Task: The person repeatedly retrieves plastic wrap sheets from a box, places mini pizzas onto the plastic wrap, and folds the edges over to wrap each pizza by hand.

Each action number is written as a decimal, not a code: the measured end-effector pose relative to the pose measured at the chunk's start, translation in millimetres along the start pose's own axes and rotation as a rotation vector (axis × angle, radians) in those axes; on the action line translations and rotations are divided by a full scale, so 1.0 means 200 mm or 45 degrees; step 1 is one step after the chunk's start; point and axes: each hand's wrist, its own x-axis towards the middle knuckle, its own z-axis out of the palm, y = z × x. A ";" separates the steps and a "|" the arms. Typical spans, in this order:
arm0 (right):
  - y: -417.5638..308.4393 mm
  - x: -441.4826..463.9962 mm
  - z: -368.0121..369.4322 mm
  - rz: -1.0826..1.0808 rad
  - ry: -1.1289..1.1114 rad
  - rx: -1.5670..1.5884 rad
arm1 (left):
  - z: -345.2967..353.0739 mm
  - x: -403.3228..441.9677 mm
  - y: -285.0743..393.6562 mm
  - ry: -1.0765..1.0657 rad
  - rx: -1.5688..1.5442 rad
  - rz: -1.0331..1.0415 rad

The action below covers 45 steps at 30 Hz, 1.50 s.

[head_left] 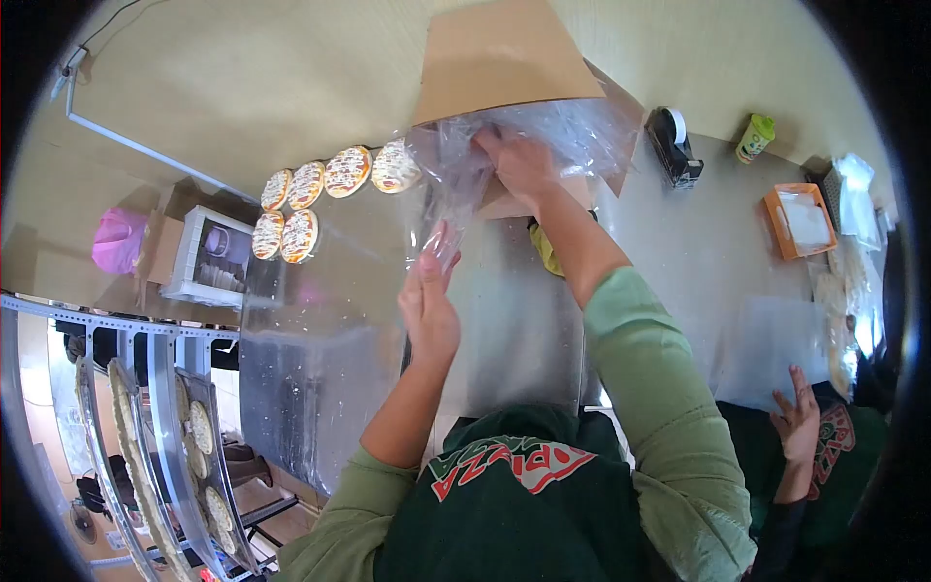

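A cardboard box (514,58) stands at the back of the metal table, its opening facing me and filled with clear plastic bags (592,131). My right hand (524,170) is at the box's opening, its fingers closed on the crumpled plastic. One clear plastic bag (436,194) hangs out of the box toward me. Its lower end lies between the thumb and fingers of my left hand (430,310), whose fingers point up and show through the film. Just below the box, a yellow-and-black item (545,250) is partly hidden by my right forearm.
Several topped pizzas (347,172) lie at the table's back left. A tape dispenser (674,150), green cup (754,138) and orange basket (779,221) are on the right. A co-worker's hand (800,422) is at right; a tray rack (160,417) stands left.
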 end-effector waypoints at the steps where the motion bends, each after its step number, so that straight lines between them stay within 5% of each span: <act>1: 0.00 0.01 0.02 0.012 0.020 -0.020 | -0.03 -0.01 0.03 0.017 0.047 -0.001; 8: -0.07 0.04 0.06 0.133 -0.115 -0.075 | -0.20 -0.08 0.01 0.168 0.466 0.030; 11: 0.13 0.03 0.19 0.313 -0.299 -0.305 | -0.30 -0.12 0.04 0.226 0.077 0.760; 14: 0.14 0.10 0.04 0.545 -0.402 -0.115 | -0.44 -0.11 0.31 0.465 0.082 0.218; 17: 0.01 0.10 0.00 0.341 -0.558 -0.073 | -0.59 -0.08 0.24 0.351 -0.259 -0.150; 21: -0.25 -0.19 -0.19 0.271 0.086 0.348 | -0.79 -0.14 0.13 0.305 -0.400 -0.368; 25: -0.62 -0.55 -0.32 -0.344 -0.026 -0.028 | -0.92 -0.16 0.06 0.176 -0.382 -0.575; 28: -0.73 -0.64 -0.25 -0.525 -0.069 0.194 | -0.95 -0.13 0.00 0.036 -0.501 -0.647; 31: -0.67 -0.74 -0.08 -0.345 0.067 0.513 | -0.96 -0.08 -0.04 -0.019 -0.644 -0.640; 34: -0.68 -0.85 -0.09 0.542 -0.186 1.228 | -0.85 -0.09 -0.05 0.068 -0.692 -0.520; 36: -0.72 -0.89 -0.14 0.824 -0.300 1.675 | -0.72 -0.14 -0.09 0.120 -0.598 -0.300; 37: -0.74 -0.90 -0.16 0.958 -0.360 1.900 | -0.66 -0.18 -0.15 -0.088 -0.295 -0.234; 38: -0.77 -0.92 -0.17 0.989 -0.346 1.956 | -0.60 -0.22 -0.20 -0.290 0.011 -0.162; 41: -0.80 -0.97 -0.18 1.075 -0.254 1.979 | -0.45 -0.25 -0.18 -0.413 0.137 -0.297; 45: -0.60 -1.12 -0.19 1.009 0.020 1.438 | -0.41 -0.23 -0.22 -0.330 -0.515 -0.824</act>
